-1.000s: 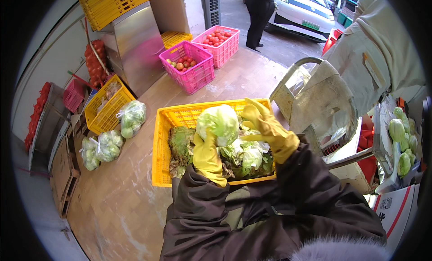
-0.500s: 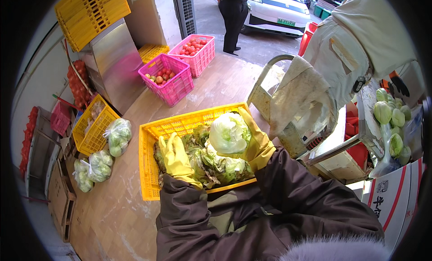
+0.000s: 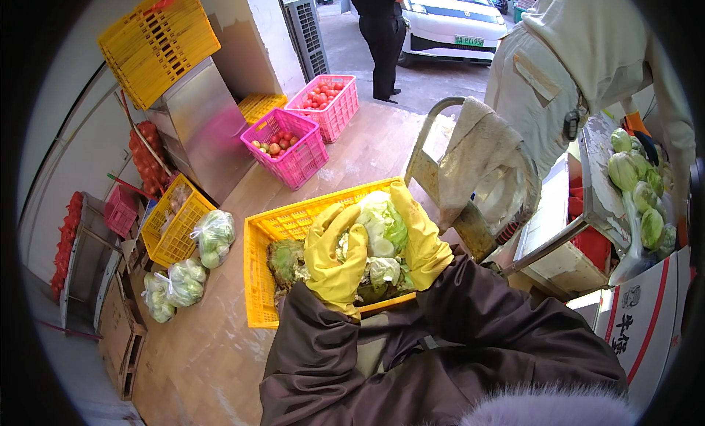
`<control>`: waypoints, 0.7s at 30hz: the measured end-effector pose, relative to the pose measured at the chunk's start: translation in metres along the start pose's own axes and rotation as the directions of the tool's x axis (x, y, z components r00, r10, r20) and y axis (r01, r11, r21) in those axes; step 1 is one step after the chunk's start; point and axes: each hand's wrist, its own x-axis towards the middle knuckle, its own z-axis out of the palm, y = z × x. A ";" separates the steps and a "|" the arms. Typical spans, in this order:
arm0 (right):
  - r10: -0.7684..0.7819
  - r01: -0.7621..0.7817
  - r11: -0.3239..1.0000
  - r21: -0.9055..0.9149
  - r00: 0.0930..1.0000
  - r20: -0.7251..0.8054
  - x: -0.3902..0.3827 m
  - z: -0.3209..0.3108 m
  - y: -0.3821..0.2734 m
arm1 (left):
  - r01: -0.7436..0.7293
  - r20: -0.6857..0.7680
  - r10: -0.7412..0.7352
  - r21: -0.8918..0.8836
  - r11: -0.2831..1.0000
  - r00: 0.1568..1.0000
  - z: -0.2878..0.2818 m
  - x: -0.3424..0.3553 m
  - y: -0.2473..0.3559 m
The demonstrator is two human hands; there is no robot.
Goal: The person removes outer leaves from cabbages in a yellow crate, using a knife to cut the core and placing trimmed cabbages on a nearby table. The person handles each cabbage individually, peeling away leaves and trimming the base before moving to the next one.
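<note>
A pale green head of lettuce (image 3: 383, 228) is above the yellow crate (image 3: 257, 279), tilted with its stem end toward me. My right hand (image 3: 420, 239), in a yellow rubber glove, grips the lettuce along its right side. My left hand (image 3: 334, 255), gloved the same way, is at the left side of the head. Its fingers curl round, with a bit of leaf (image 3: 343, 242) showing between thumb and fingers. Wilted, browned lettuce leaves (image 3: 285, 261) lie in the crate; more are partly hidden beneath my hands.
Two pink crates of tomatoes (image 3: 277, 143) stand beyond the crate. Bagged green vegetables (image 3: 213, 239) and another yellow crate (image 3: 163, 231) are at left. On the right are a metal-framed chair (image 3: 440, 176) with a cloth, a person in pale clothes (image 3: 543, 81), and a table of green vegetables (image 3: 631, 176).
My left hand has moved right, from open over the wilted leaves to curled at the lettuce. The head has tilted to show its stem end. The view has shifted slightly.
</note>
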 end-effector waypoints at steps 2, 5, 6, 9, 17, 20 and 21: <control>-0.053 0.053 0.997 -0.054 0.999 -0.005 -0.002 -0.002 -0.003 | -0.028 -0.006 0.028 -0.004 1.000 1.000 -0.002 0.000 0.011; -0.088 0.083 0.973 -0.213 0.996 -0.018 -0.008 -0.002 -0.007 | 0.169 0.172 -0.142 -0.151 0.974 0.975 -0.004 0.005 0.020; -0.095 0.097 0.983 -0.157 0.995 0.019 -0.010 -0.001 -0.008 | 0.084 0.185 -0.049 -0.189 0.978 0.981 -0.004 0.008 0.022; -0.124 0.131 0.988 -0.079 0.988 0.090 -0.017 -0.003 -0.010 | 0.019 0.184 0.015 -0.180 0.983 0.983 -0.002 0.009 0.028; 0.016 -0.014 0.997 0.071 1.000 -0.023 -0.011 -0.011 -0.011 | -0.282 -0.044 0.304 0.271 0.920 0.951 0.015 0.001 0.002; 0.066 -0.068 0.984 0.163 0.998 0.018 -0.010 -0.015 -0.022 | -0.031 -0.240 0.065 0.140 0.990 0.969 0.000 -0.001 -0.038; 0.019 -0.035 0.985 0.170 0.995 0.097 -0.012 -0.018 -0.027 | 0.093 -0.181 -0.049 0.247 0.965 0.982 -0.008 -0.003 -0.052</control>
